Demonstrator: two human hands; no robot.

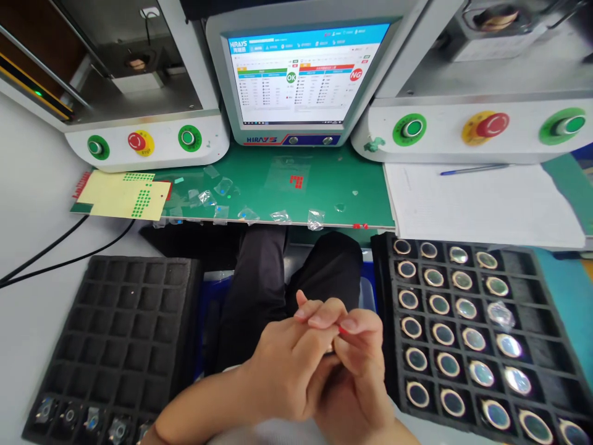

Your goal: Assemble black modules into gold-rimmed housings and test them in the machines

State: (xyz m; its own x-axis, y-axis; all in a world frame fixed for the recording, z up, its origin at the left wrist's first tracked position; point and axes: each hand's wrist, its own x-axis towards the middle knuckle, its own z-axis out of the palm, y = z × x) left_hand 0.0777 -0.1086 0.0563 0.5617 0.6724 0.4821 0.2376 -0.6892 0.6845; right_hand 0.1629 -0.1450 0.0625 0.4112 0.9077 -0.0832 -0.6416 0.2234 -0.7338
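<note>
My left hand and my right hand are pressed together over my lap, fingers curled round a small round part that shows only as a metal edge between them. A tiny red bit sits at my right fingertips. A black foam tray just right of my hands holds several round lens-like parts in its cells. Another black foam tray at my left has mostly bare cells, with a few wrapped parts in its front row.
A green mat carries scraps of clear film and a yellow sticker sheet. Behind stand a monitor showing OK and NG marks, two machines with green and red buttons, white paper and a pen.
</note>
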